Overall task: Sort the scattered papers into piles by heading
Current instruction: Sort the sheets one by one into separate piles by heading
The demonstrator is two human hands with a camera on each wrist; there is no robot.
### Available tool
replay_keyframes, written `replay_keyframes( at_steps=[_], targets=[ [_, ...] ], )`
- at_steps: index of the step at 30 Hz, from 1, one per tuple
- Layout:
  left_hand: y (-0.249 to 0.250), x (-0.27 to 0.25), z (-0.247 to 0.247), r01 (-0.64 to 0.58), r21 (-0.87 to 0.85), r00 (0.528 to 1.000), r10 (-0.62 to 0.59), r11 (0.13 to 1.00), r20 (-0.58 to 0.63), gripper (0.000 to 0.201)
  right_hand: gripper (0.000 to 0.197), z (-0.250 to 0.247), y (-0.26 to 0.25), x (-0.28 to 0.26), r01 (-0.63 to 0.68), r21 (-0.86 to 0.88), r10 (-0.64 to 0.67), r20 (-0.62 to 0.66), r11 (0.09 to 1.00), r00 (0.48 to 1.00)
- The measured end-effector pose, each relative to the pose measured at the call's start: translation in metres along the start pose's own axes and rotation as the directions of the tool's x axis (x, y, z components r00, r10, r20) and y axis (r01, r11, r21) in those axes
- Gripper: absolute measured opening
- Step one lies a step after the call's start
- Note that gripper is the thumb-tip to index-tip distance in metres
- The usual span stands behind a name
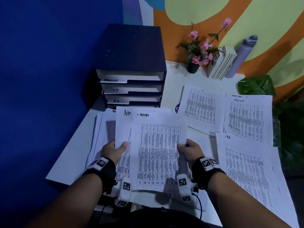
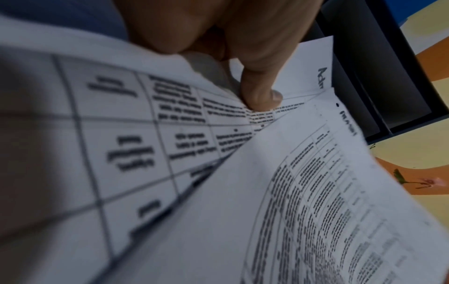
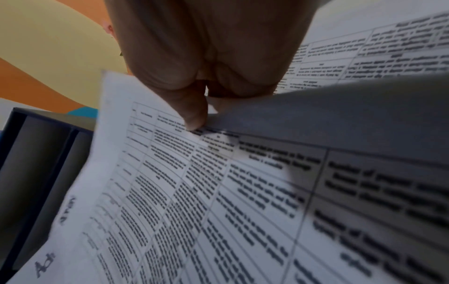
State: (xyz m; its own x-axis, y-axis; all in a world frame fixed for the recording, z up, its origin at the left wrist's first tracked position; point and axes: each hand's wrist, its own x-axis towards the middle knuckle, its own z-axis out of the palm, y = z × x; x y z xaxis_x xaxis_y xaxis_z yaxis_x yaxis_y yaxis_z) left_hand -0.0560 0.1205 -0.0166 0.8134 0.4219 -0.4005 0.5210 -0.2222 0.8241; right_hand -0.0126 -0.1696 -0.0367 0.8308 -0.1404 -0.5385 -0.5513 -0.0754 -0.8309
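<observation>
Two sheets headed ADMIN (image 1: 158, 145) are held up over the table's near edge, pinched at their sides by the left hand (image 1: 113, 150) and the right hand (image 1: 190, 150). A TASKLIST pile (image 1: 248, 117) lies by the right edge, an HR pile (image 1: 246, 170) nearer the front.

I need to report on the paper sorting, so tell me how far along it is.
Done: sorted piles lie on the table, one headed TASKLIST, one H.R. In hand: the left hand holds one Admin sheet, the right hand another headed ADMIN. Left: the unsorted stack underneath, and no Admin pile is visible yet.
</observation>
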Motion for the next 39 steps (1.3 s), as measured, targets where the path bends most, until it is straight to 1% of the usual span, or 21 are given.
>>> replay_keyframes(
  at_steps=[3, 5, 9, 11, 13, 14, 15, 16, 17, 18, 19, 21, 23, 25, 26, 29, 30, 31, 33, 36, 39],
  targets=[
    [0.0, 0.002, -0.001, -0.008, 0.013, 1.0, 0.008, 1.0, -0.021, 0.024, 0.011, -0.005, 0.001, 0.001, 0.017, 0.0, -0.017, -0.001, 1.0, 1.0],
    [-0.003, 0.005, -0.001, -0.006, 0.035, 1.0, 0.007, 0.999, -0.009, 0.026, 0.012, -0.008, 0.001, 0.001, 0.014, 0.012, -0.014, 0.012, 1.0, 1.0],
    [-0.002, 0.002, 0.007, -0.048, 0.038, 0.99, 0.042, 0.998, 0.137, 0.02, 0.011, -0.008, -0.005, 0.0, 0.037, 0.042, -0.04, 0.058, 0.998, 0.998],
    [0.004, -0.001, 0.011, -0.068, 0.052, 0.987, 0.06, 0.996, 0.151, 0.024, 0.021, -0.005, -0.009, -0.002, 0.06, 0.039, -0.064, 0.092, 0.997, 0.994],
    [0.006, 0.003, 0.011, -0.081, 0.135, 0.992, 0.067, 0.987, 0.104, 0.03, 0.02, -0.004, -0.01, -0.005, 0.047, 0.011, -0.048, 0.057, 0.999, 0.997],
    [0.005, 0.007, 0.009, -0.094, 0.222, 0.994, 0.08, 0.971, 0.069, 0.029, 0.019, -0.005, -0.009, -0.006, 0.031, -0.012, -0.031, 0.015, 0.999, 0.999],
    [0.0, 0.013, 0.005, -0.102, 0.359, 0.995, 0.097, 0.928, 0.032, 0.031, 0.019, -0.006, -0.008, -0.006, 0.02, -0.035, -0.021, -0.03, 0.999, 0.999],
    [-0.005, 0.016, 0.001, -0.089, 0.52, 0.995, 0.099, 0.85, 0.009, 0.04, 0.019, -0.007, -0.007, -0.007, 0.02, -0.068, -0.024, -0.065, 0.997, 0.998],
    [-0.01, 0.017, -0.003, -0.056, 0.635, 0.997, 0.074, 0.77, -0.003, 0.055, 0.02, -0.008, -0.006, -0.008, 0.029, -0.111, -0.038, -0.088, 0.993, 0.995],
    [-0.014, 0.017, -0.006, -0.02, 0.697, 0.999, 0.034, 0.717, -0.006, 0.07, 0.021, -0.008, -0.005, -0.01, 0.042, -0.157, -0.059, -0.1, 0.987, 0.993],
    [-0.017, 0.016, -0.007, 0.01, 0.726, 1.0, -0.005, 0.687, -0.009, 0.084, 0.021, -0.01, -0.004, -0.011, 0.051, -0.202, -0.074, -0.109, 0.978, 0.991],
    [-0.023, 0.018, -0.009, 0.036, 0.732, 0.999, -0.034, 0.681, -0.018, 0.106, 0.017, -0.011, 0.0, -0.014, 0.052, -0.256, -0.084, -0.113, 0.965, 0.99],
    [-0.029, 0.023, -0.01, 0.06, 0.692, 0.998, -0.065, 0.72, -0.019, 0.114, 0.013, -0.01, 0.004, -0.014, 0.049, -0.25, -0.077, -0.104, 0.967, 0.992],
    [-0.031, 0.023, -0.011, 0.066, 0.627, 0.997, -0.071, 0.776, -0.018, 0.109, 0.012, -0.009, 0.006, -0.014, 0.045, -0.247, -0.072, -0.104, 0.968, 0.992],
    [-0.032, 0.021, -0.012, 0.064, 0.584, 0.998, -0.064, 0.809, -0.021, 0.099, 0.012, -0.008, 0.007, -0.013, 0.048, -0.248, -0.076, -0.104, 0.968, 0.992],
    [-0.031, 0.017, -0.013, 0.056, 0.447, 0.998, -0.044, 0.893, -0.037, 0.058, 0.012, -0.01, 0.005, -0.009, 0.054, -0.209, -0.076, -0.098, 0.976, 0.992],
    [-0.029, 0.015, -0.014, 0.057, 0.41, 0.998, -0.046, 0.91, -0.036, 0.051, 0.012, -0.011, 0.005, -0.008, 0.038, -0.182, -0.056, -0.093, 0.983, 0.994],
    [-0.027, 0.014, -0.015, 0.052, 0.369, 0.999, -0.043, 0.928, -0.032, 0.047, 0.012, -0.011, 0.004, -0.007, 0.01, -0.143, -0.023, -0.09, 0.99, 0.996],
    [-0.02, 0.009, -0.016, -0.009, 0.265, 1.0, 0.014, 0.964, -0.017, 0.037, 0.012, -0.01, -0.001, -0.01, -0.041, -0.058, 0.036, -0.08, 0.997, 0.996],
    [-0.012, 0.001, -0.016, -0.079, 0.138, 0.997, 0.078, 0.987, 0.008, 0.022, 0.014, -0.004, -0.007, -0.017, -0.063, 0.028, 0.064, -0.036, 0.998, 0.997],
    [-0.009, -0.003, -0.015, -0.078, 0.039, 0.996, 0.076, 0.996, 0.042, 0.029, 0.024, 0.003, -0.008, -0.021, -0.047, 0.057, 0.048, -0.009, 0.997, 0.999]
  ],
)
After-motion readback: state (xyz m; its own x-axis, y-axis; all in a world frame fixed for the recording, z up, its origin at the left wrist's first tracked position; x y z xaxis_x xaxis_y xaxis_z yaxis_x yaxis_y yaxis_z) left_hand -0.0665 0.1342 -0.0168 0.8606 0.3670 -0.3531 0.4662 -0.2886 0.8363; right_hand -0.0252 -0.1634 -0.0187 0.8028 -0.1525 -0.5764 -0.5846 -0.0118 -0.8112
